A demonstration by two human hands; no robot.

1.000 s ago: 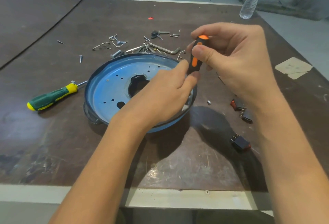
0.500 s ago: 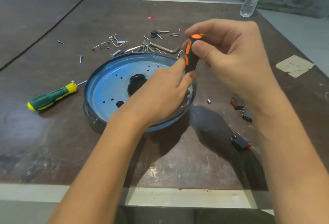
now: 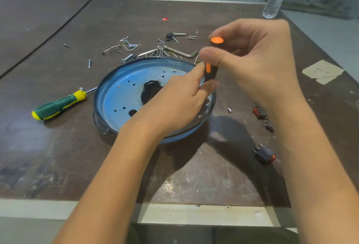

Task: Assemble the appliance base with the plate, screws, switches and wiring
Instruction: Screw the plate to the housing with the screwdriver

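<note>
The thumb of the right hand (image 3: 258, 59) has slid across the screwdriver (image 3: 210, 75) handle toward the left hand (image 3: 174, 104), turning it; its orange stripe now shows only below that thumb.

The base (image 3: 120, 96) lay under the left hand (image 3: 174, 104), the held screwdriver (image 3: 210, 74) between it and the right hand (image 3: 258, 59), a spare screwdriver (image 3: 58, 105) left of them on the table (image 3: 58, 156). Beyond the hands lay screws (image 3: 128, 44) and a hex key (image 3: 182, 53); switches (image 3: 264, 153) lay nearer than the right hand.

We see a bare left hand (image 3: 174, 106) and a bare right hand (image 3: 260, 57), both forearms (image 3: 120, 175) uncovered down to the bottom edge
</note>
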